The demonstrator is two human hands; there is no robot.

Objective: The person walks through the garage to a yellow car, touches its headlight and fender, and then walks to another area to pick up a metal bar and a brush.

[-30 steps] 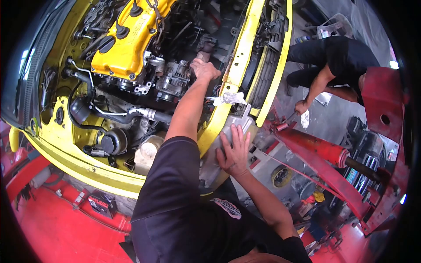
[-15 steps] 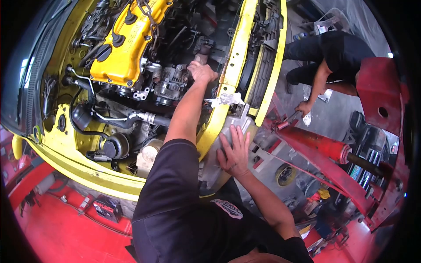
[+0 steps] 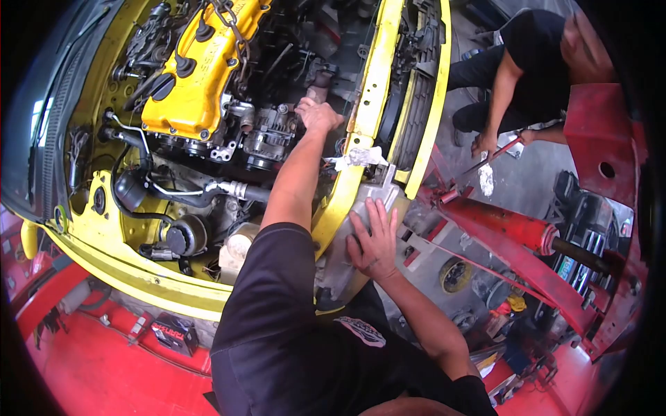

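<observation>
My left hand (image 3: 318, 116) reaches down into the engine bay, fingers bent over something beside the alternator (image 3: 269, 139). A brownish cylindrical part (image 3: 317, 93) is right by its fingertips; the grip itself is partly hidden. My right hand (image 3: 374, 241) lies flat with fingers spread on a grey, dusty housing (image 3: 340, 260) at the front corner of the car. Left of my arm is the engine with its yellow valve cover (image 3: 198, 76), a chain (image 3: 232, 28) lying over it. The yellow front crossmember (image 3: 368, 104) runs between my hands and the radiator side.
A red hoist with a hydraulic cylinder (image 3: 503, 222) stands on the right. Beyond it a co-worker (image 3: 534, 62) bends over, holding a long bar (image 3: 503, 149). A pale reservoir (image 3: 239, 249) sits below my left forearm. A box (image 3: 175, 335) is on the red floor.
Both my hands stay almost where they were. The co-worker has shifted, bringing a second hand and the bar into view, away from the hoist cylinder's end.
</observation>
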